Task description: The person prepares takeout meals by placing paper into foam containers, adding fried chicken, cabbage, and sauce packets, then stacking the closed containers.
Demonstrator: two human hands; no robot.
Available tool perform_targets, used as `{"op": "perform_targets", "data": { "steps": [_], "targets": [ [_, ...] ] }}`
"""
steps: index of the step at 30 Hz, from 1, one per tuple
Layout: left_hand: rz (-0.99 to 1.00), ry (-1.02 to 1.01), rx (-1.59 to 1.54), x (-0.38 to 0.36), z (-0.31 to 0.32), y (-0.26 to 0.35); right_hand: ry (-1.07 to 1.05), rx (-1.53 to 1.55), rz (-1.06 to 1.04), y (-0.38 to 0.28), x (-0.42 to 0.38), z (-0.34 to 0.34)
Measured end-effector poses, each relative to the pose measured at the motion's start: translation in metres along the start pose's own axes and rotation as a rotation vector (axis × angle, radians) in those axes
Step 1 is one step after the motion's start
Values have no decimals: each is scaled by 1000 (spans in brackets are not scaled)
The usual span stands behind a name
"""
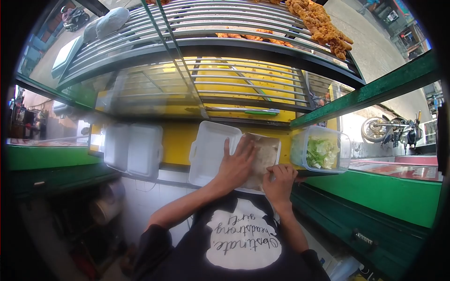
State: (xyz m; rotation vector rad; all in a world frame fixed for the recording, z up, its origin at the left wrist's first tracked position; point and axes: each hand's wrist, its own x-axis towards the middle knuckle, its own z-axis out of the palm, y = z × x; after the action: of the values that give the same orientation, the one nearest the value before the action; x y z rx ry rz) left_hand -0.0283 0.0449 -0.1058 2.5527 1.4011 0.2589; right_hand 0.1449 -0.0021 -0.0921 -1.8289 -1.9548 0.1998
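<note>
An open white foam takeaway box [203,157] lies at the front edge of the yellow counter. A sheet of brown paper [265,161] lines its right half. My left hand [236,161] lies with fingers stretched out over the paper's left side, near the fold of the box. At the paper's lower right edge, my right hand [281,180] has its thumb and fingers pinched together on the sheet. A clear plastic tub [344,157] of shredded green lettuce [321,153] stands just right of the box.
Another open foam box [133,150] sits to the left. Above the counter, metal racks [197,21] carry fried chicken [321,25]. Green-handled tongs [262,112] lie behind the box. Green frame bars [370,89] and glass enclose the stall; a parked motorcycle [393,131] stands outside.
</note>
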Motion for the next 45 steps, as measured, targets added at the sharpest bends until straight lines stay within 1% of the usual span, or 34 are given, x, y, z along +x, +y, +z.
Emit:
{"op": "perform_targets", "data": {
  "steps": [1,3,7,9,10,12,13,15,16,18,20,22,24,25,27,28,30,31,32,34,35,36,37,38,39,40,41,42,43,45],
  "targets": [
    [-4,-32,13,0,1,1,4,1,0,1,1,-1],
    [-4,-63,23,-2,5,3,-175,-52,63,1,2,-6],
    [0,-46,70,-2,8,4,-86,-17,58,-13,14,-18],
    [9,-35,80,-1,7,2,-182,45,136,-3,15,-14],
    [11,-46,67,-1,7,2,-181,46,133,-1,18,-14],
    [6,-51,56,1,5,1,-433,297,337,5,26,-14],
    [10,-55,39,0,5,1,-434,299,331,13,26,-8],
    [16,-59,28,-2,1,0,-415,477,197,25,26,6],
    [-7,-36,28,-5,-3,1,-413,480,195,24,26,7],
    [-29,-15,27,-16,-19,7,-341,448,189,18,25,5],
    [-145,112,-293,-36,-53,12,-342,467,205,14,26,3],
    [-291,-45,-578,-67,-79,2,-358,487,238,6,24,-2],
    [-416,-266,-567,-98,-105,-9,-385,501,254,-5,28,-10],
    [-422,-276,-570,-108,-112,-17,-394,503,261,-9,29,-10],
    [-602,-652,-760,-123,-120,-27,-389,552,219,-18,30,-11],
    [-610,-653,-764,-126,-113,-24,-398,553,218,-23,31,-12],
    [-611,-434,-809,-137,-82,-21,-470,621,211,-39,35,-13],
    [-632,-312,-879,-145,-63,-16,-509,632,190,-46,36,-12],
    [-637,-310,-882,-148,-52,-8,-514,630,188,-53,36,-10],
    [-1105,50,-1455,-144,-40,11,-542,496,54,-65,35,-7],
    [-1168,43,-1429,-131,-38,10,-530,517,16,-63,30,2],
    [-1171,44,-1432,-141,-19,6,-533,514,15,-66,37,-4],
    [-1080,174,-1466,-159,16,-3,-653,506,59,-70,51,-15],
    [-986,300,-1494,-171,35,-6,-772,496,105,-70,63,-20],
    [-1210,416,-1687,-165,30,-4,-656,504,-34,-64,69,-16],
    [-1212,414,-1691,-156,13,-2,-658,501,-32,-57,78,-10],
    [-1248,276,-1605,-148,-13,1,-491,424,-105,-49,87,-4],
    [-1273,146,-1512,-144,-22,4,-319,349,-182,-39,95,4],
    [-1275,147,-1514,-150,-15,2,-321,348,-183,-32,105,11],
    [-1253,242,-1664,-164,8,-6,-171,-198,-220,-23,126,26]
  ]
}}
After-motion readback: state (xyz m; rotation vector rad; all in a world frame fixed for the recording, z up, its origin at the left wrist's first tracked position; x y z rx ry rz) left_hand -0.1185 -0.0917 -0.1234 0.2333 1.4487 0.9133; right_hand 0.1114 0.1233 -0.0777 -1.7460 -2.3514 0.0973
